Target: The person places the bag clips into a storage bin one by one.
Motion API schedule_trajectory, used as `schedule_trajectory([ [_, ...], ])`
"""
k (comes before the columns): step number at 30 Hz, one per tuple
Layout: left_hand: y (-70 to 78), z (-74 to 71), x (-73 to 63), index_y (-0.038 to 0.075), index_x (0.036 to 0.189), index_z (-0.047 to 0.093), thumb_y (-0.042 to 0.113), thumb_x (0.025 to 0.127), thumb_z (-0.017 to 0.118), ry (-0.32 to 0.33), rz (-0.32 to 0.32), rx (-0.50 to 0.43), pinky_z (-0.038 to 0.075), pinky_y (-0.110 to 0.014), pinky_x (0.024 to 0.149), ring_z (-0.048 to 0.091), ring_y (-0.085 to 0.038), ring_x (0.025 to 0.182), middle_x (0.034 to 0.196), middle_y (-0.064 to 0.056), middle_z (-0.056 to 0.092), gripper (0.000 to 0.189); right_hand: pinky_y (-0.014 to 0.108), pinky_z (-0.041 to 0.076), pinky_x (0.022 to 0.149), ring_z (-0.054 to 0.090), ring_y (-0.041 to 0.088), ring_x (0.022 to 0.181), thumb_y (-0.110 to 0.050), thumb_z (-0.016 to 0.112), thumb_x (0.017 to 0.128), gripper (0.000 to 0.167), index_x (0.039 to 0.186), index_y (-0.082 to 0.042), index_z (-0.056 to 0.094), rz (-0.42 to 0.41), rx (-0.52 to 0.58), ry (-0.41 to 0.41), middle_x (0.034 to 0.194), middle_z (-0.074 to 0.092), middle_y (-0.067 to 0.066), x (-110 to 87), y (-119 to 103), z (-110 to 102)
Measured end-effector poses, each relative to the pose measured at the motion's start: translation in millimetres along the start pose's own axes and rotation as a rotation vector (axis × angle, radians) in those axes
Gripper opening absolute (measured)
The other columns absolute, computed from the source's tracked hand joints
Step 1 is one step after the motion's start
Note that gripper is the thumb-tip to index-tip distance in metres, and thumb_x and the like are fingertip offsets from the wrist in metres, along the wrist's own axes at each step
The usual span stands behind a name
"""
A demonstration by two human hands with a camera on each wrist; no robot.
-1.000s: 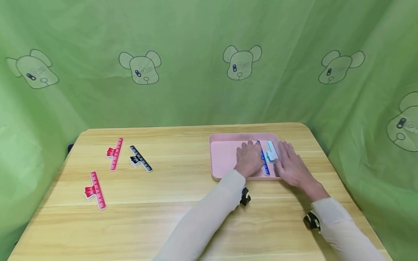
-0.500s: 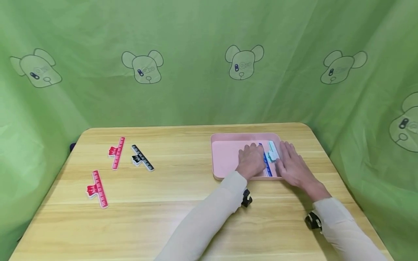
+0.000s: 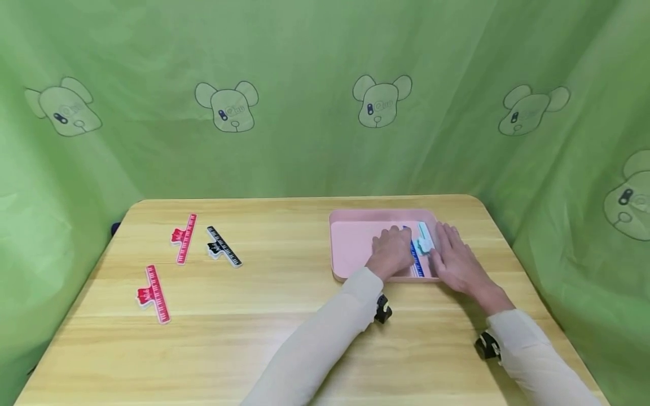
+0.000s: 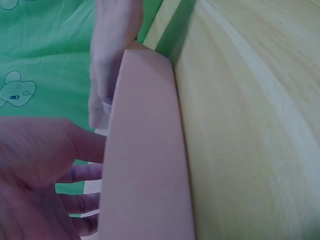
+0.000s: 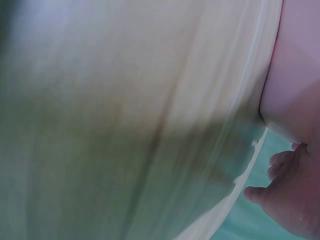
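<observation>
A pink tray (image 3: 350, 248) lies at the table's right side. In it a blue clip (image 3: 417, 260) with a piano-key strip lies next to a turquoise-and-white clip (image 3: 424, 239). My left hand (image 3: 392, 251) reaches over the front wall with bent fingers, gripping the blue clip at its left side; the fingertips and the clip's handle are hidden. Along the tray's right wall my right hand (image 3: 459, 260) rests with straight fingers, its thumb near the turquoise clip. The left wrist view shows the left fingers (image 4: 82, 202) behind the tray wall.
Two red piano-key clips (image 3: 186, 239) (image 3: 158, 295) and a black one (image 3: 224, 246) lie on the left of the wooden table (image 3: 284, 332). A green curtain (image 3: 304, 163) hangs behind the table and along its sides.
The head view has shifted slightly. Both hands keep nearly the same places at the tray, and the clips have not visibly moved on the table or in the tray.
</observation>
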State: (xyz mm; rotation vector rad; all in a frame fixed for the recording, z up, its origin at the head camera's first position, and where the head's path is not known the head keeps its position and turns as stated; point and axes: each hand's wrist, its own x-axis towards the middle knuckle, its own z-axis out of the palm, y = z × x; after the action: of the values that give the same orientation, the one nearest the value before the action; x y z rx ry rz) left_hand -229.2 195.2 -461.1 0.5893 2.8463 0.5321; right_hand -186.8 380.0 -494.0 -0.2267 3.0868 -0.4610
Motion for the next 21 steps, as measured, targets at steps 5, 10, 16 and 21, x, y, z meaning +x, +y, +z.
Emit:
schedule_trajectory([
  [5,-5.0,-1.7,-0.6,0.021,0.114,0.066,0.027,0.081,0.085,-0.002,0.025,-0.058,0.052,-0.034,0.08,0.052,-0.014,0.084,0.095,0.003,0.058,0.038,0.074,0.013,0.115,0.005,0.055,0.15,-0.03,0.031,0.109,0.07,0.161,0.005,-0.001,-0.004,0.002,0.007,0.164,0.005,0.035,-0.2,0.4,2.1],
  [10,-8.5,-3.0,-5.4,0.02,0.116,0.067,0.027,0.084,0.083,0.017,0.052,-0.084,0.051,-0.034,0.078,0.052,-0.014,0.084,0.095,0.003,0.057,0.036,0.074,0.013,0.115,0.005,0.055,0.15,-0.03,0.031,0.109,0.069,0.16,0.006,0.0,-0.008,0.01,0.013,0.164,0.005,0.036,-0.3,1.0,2.9],
  [16,-10.7,-10.5,-13.5,0.022,0.139,0.061,0.019,0.087,0.078,0.027,0.081,-0.15,0.051,-0.033,0.087,0.054,-0.014,0.096,0.117,0.002,0.061,0.055,0.073,0.013,0.116,0.005,0.055,0.15,-0.03,0.03,0.109,0.07,0.16,0.006,-0.001,-0.005,0.018,-0.006,0.164,0.004,0.036,-2.0,0.1,2.6],
  [21,-11.3,-17.3,-19.8,0.024,0.14,0.06,0.023,0.091,0.076,0.048,0.117,-0.174,0.052,-0.033,0.091,0.057,-0.013,0.103,0.126,0.002,0.06,0.052,0.073,0.013,0.116,0.005,0.055,0.15,-0.03,0.03,0.109,0.069,0.16,0.006,-0.002,-0.011,0.019,0.005,0.164,0.004,0.035,-3.3,0.7,1.2],
])
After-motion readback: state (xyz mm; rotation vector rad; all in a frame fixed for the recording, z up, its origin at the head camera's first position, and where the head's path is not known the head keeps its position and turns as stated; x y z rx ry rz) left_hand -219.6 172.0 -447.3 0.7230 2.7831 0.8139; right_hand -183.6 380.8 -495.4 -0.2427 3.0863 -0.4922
